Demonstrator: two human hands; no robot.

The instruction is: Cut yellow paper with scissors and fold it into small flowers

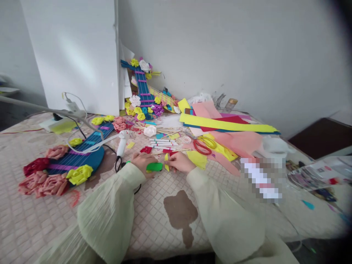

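Near the middle of the table, my left hand point(143, 163) is closed round a green tool point(154, 167), whose bright end points right. Just to its right, my right hand point(180, 162) pinches a small yellow paper piece point(166, 162) upright beside the green end. Capped markers point(163, 143) lie in a row behind both hands, with a dark red paper flower point(146, 149) at their left. A white glue gun point(121, 144) stands left of my left hand. The lower part of the green tool is hidden by my fingers.
A blue paper guitar point(79, 157) with paper flowers lies at the left. Red scissors point(202, 147) and yellow paper strips point(228, 123) are at the right. A power strip point(59, 123) sits at the back left; a cable crosses above the guitar.
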